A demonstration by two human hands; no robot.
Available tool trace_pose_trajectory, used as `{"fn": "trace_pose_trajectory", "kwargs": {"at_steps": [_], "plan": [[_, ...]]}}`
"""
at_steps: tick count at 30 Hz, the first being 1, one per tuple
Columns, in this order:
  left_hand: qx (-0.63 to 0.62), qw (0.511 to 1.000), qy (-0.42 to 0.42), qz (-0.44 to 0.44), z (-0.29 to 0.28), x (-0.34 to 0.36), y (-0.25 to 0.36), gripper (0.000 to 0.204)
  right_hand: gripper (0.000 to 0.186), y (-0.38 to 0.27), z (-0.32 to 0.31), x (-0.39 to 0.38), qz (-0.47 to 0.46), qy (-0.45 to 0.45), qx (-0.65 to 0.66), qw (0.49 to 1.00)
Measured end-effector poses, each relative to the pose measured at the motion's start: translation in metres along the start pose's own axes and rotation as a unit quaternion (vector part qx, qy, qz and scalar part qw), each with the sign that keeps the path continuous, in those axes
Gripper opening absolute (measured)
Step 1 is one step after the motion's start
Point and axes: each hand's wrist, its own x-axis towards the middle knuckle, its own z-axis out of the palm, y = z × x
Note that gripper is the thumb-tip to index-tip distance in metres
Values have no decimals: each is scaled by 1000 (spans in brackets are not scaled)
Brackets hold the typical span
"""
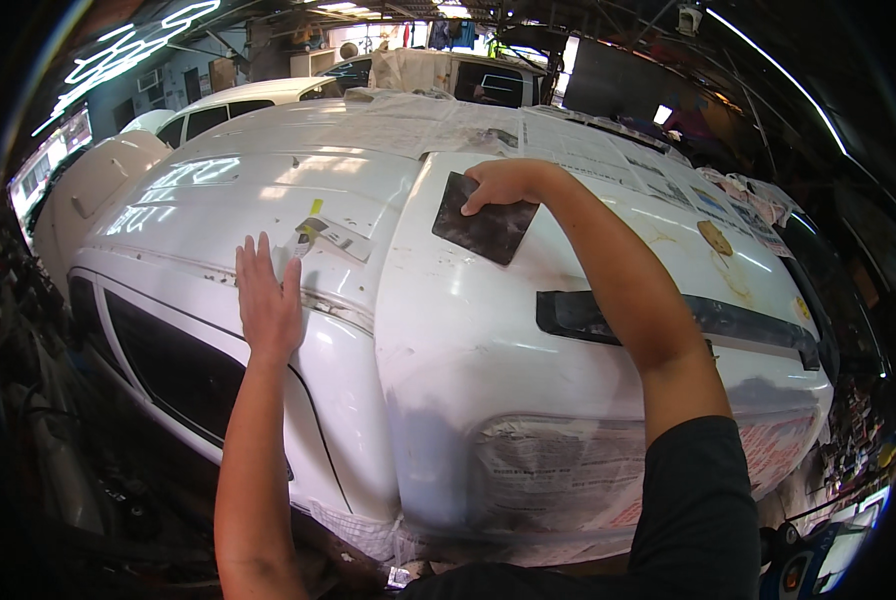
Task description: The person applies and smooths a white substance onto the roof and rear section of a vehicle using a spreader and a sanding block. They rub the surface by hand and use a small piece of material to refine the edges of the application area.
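Observation:
In my right hand is a dark, nearly square sheet of sandpaper, its thumb on top and its fingers bent over the far edge. The sheet lies against the white rear roof section of a vehicle, just right of the seam. Spread flat, my left hand rests on the roof's side edge above the dark side window, with nothing in it. Just beyond its fingertips lie a flat pale piece and a small item with a yellow strip.
A black trim strip runs along the rear section. Newspaper covers the far roof and a side panel. A tan round pad sits at the right. Other vehicles stand behind.

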Motion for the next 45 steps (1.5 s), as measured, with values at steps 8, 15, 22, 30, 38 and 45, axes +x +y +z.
{"fn": "trace_pose_trajectory", "kwargs": {"at_steps": [8, 15, 22, 30, 38, 45], "plan": [[2, 1000, 5, -2, -5, -2, -1, 65, 50, -10, -4, -3, -18, -12, -3, 1000], [-2, 1000, 9, 7, -1, 0, -1, 66, 50, 3, -1, 7, 1, -6, 10, 1000], [13, 1000, 13, 13, -2, -2, -5, 65, 53, 0, 5, -5, 28, 18, 35, 999], [5, 1000, 18, 17, -3, -2, -4, 65, 50, -2, 14, -15, 23, -13, 96, 995], [-3, 1000, 17, 18, -1, -2, -5, 65, 45, 7, 7, -9, 47, 21, 115, 992], [0, 1000, 21, 19, -3, -2, -6, 65, 47, 2, 7, -16, 64, 5, 159, 985]]}}
